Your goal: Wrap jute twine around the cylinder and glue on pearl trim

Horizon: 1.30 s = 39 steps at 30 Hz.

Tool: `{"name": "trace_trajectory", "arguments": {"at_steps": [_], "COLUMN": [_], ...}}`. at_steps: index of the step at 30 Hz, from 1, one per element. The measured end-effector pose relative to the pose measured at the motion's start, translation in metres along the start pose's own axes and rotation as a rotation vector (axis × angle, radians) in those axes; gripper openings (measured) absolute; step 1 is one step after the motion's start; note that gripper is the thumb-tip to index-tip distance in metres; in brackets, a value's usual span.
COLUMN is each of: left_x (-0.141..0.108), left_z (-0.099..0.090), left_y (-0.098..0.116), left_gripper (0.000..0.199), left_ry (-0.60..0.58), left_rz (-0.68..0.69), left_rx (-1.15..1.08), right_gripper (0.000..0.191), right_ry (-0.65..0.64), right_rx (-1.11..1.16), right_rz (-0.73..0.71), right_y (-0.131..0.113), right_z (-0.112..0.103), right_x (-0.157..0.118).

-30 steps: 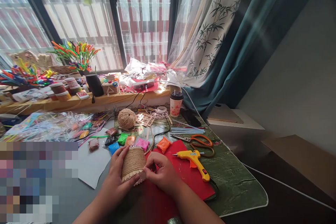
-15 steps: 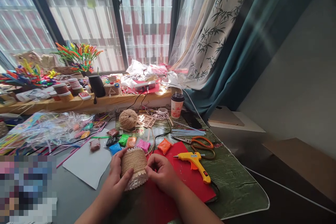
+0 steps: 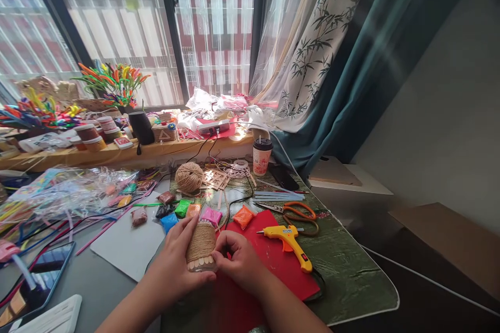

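My left hand (image 3: 182,252) is wrapped around a cylinder wound with jute twine (image 3: 202,242), its thumb under the lower end. Rounded tips like craft sticks ring that lower end, above a clear rim. At the cylinder's right side, my right hand (image 3: 236,257) is closed in a pinch, apparently on the twine strand, part of which shows above the fingers. The exact grip is hidden by the fingertips. Behind the cylinder lie a pink clay packet (image 3: 211,216) and an orange clay packet (image 3: 244,216). A ball of twine (image 3: 189,177) sits farther back.
On the right, a yellow glue gun (image 3: 289,242) rests on a red sheet (image 3: 273,265), near orange-handled scissors (image 3: 300,212). A lidded paper cup (image 3: 261,158) stands behind glue sticks (image 3: 279,196). At left are a white sheet (image 3: 121,242) and a tablet (image 3: 47,276).
My left hand has shifted its hold, its thumb moving down to the cylinder's lower end. The cylinder has turned and tilted a little. My right hand stays pinched beside it.
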<state>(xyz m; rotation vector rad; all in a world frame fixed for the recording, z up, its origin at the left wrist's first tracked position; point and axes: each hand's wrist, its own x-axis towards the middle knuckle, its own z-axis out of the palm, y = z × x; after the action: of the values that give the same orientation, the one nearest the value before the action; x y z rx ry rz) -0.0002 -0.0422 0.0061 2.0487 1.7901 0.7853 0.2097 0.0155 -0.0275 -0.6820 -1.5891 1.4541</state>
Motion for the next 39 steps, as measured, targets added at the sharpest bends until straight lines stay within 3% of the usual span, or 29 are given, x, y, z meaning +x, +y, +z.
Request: {"name": "trace_trajectory", "arguments": {"at_steps": [6,11,14,19,23,26,30,33,39], "left_x": [-0.001,-0.011,-0.017,-0.017,-0.006,0.005,0.017,0.016,-0.008], "left_z": [-0.005,0.019,0.032,0.019,-0.003,-0.010,-0.009,-0.002,0.029], "left_y": [-0.007,-0.021,-0.028,-0.025,-0.011,0.001,0.005,0.000,-0.004], "left_gripper": [0.096,0.092,0.095,0.085,0.105,0.116,0.105,0.099,0.091], "left_ry": [0.014,0.127,0.100,0.111,0.070,-0.043,-0.119,-0.068,0.214], "left_rz": [-0.048,-0.080,-0.127,-0.049,0.078,0.139,0.091,0.051,-0.017], "left_rx": [-0.111,-0.336,-0.446,-0.160,0.060,0.100,0.079,-0.014,-0.177], "right_gripper": [0.014,0.016,0.017,0.017,0.017,0.017,0.018,0.017,0.015], "right_ry": [0.011,0.065,0.101,0.092,0.038,0.026,0.032,0.049,0.108], "right_rx": [-0.047,-0.042,-0.045,-0.025,-0.068,-0.079,-0.093,-0.094,-0.036], "right_rz": [-0.054,-0.140,-0.157,-0.090,-0.075,-0.082,-0.084,-0.082,-0.116], "right_y": [-0.001,-0.003,-0.004,-0.001,-0.001,-0.001,0.002,0.002,-0.005], "right_z": [-0.001,-0.006,-0.007,-0.005,-0.003,-0.003,-0.003,-0.003,-0.007], "right_x": [0.000,0.001,0.001,0.001,0.000,0.000,0.000,0.000,0.000]}}
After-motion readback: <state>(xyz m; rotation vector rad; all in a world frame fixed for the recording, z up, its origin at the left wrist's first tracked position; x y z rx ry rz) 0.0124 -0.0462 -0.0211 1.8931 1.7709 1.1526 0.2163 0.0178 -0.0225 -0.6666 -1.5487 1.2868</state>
